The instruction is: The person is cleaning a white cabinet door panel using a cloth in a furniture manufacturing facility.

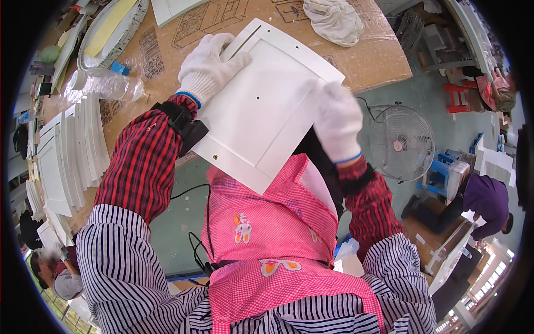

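A white rectangular panel with a recessed middle and several small holes lies tilted across the near edge of the cardboard-covered table, its lower corner over my pink apron. My left hand, in a white knit glove, grips its upper left edge with the thumb on the face. At the panel's right edge is my right hand, gloved the same way. Motion blurs its fingers, and whether they hold anything is hidden.
The cardboard-covered table carries a crumpled white cloth and a clear plastic bottle. White panels stand stacked at the left. A floor fan is on the right, with a person in purple beyond.
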`<action>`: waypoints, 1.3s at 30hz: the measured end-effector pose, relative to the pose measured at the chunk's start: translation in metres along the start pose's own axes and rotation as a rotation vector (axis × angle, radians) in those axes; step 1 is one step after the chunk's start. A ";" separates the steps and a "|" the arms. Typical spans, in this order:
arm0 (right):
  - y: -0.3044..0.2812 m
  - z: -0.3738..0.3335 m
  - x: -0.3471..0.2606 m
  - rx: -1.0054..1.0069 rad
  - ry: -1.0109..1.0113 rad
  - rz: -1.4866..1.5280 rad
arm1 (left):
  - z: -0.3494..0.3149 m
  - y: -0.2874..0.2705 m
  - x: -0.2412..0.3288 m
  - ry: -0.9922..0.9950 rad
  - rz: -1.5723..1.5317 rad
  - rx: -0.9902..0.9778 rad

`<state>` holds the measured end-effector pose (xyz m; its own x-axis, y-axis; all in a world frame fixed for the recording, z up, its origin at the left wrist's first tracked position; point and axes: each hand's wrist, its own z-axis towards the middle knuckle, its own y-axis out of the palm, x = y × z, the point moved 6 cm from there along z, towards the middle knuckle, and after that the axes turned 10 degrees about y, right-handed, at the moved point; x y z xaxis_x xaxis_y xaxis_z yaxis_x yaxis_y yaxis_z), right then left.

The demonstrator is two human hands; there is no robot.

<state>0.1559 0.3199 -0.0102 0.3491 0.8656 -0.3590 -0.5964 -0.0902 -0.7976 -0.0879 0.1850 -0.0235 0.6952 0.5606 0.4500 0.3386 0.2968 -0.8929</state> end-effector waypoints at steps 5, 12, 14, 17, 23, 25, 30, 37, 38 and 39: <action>0.007 -0.065 -0.056 -0.439 -0.142 0.119 | -0.002 0.003 -0.010 -0.040 -0.019 0.009; 0.003 -0.006 0.009 -0.163 0.067 0.149 | 0.000 0.004 -0.004 0.000 -0.002 0.045; 0.005 -0.036 -0.031 -0.300 -0.037 0.149 | -0.003 0.002 -0.011 -0.024 0.026 0.065; -0.008 -0.007 0.002 -0.061 -0.075 0.142 | -0.003 0.001 0.001 0.019 -0.003 0.078; -0.001 -0.010 -0.010 -0.168 -0.029 0.098 | -0.002 0.001 -0.005 -0.051 -0.003 0.040; 0.010 -0.017 -0.008 -0.378 0.032 -0.013 | -0.003 0.001 -0.002 -0.034 0.001 0.050; -0.018 0.032 0.051 -0.113 0.256 -0.168 | -0.001 0.003 0.000 -0.021 0.034 0.041; -0.024 0.026 0.034 -0.021 0.420 0.022 | -0.027 -0.001 0.009 -0.173 0.039 0.083; -0.025 0.028 0.035 -0.029 0.453 0.060 | -0.037 -0.006 0.010 -0.188 0.023 0.032; -0.029 0.030 0.037 -0.021 0.460 0.058 | -0.045 -0.010 0.010 -0.177 0.025 0.029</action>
<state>0.1646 0.3689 0.0141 0.6031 0.5506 -0.5771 -0.6111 -0.1460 -0.7780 -0.0554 0.1526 -0.0110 0.5796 0.6949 0.4256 0.3021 0.3019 -0.9042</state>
